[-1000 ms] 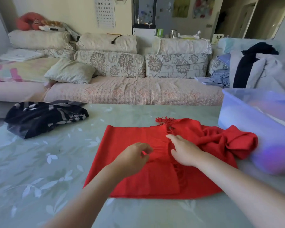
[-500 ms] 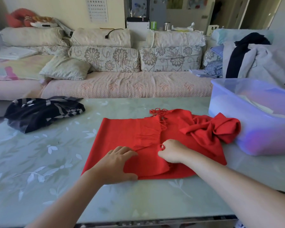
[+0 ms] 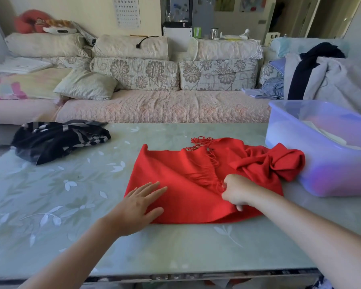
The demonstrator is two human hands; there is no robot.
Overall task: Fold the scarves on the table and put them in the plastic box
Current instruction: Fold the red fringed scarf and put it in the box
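A red fringed scarf (image 3: 181, 184) lies partly folded in the middle of the table, its right end bunched up against the plastic box (image 3: 329, 172). My left hand (image 3: 140, 205) rests flat with fingers spread on the scarf's near left corner. My right hand (image 3: 236, 190) is closed on a fold of the scarf near its fringe, lifting the cloth slightly. A black-and-white patterned scarf (image 3: 56, 140) lies crumpled at the table's far left. The translucent blue box stands at the right and holds pale folded cloth.
The table (image 3: 71, 205) has a pale green leaf-patterned top, with its front edge just below my forearms. A sofa (image 3: 154, 105) with flowered cushions runs behind it. Clothes (image 3: 321, 76) are piled behind the box.
My left hand slid left to the scarf's near corner and flattened. My right hand kept its grip and pulled the fold toward me, raising a ridge in the cloth.
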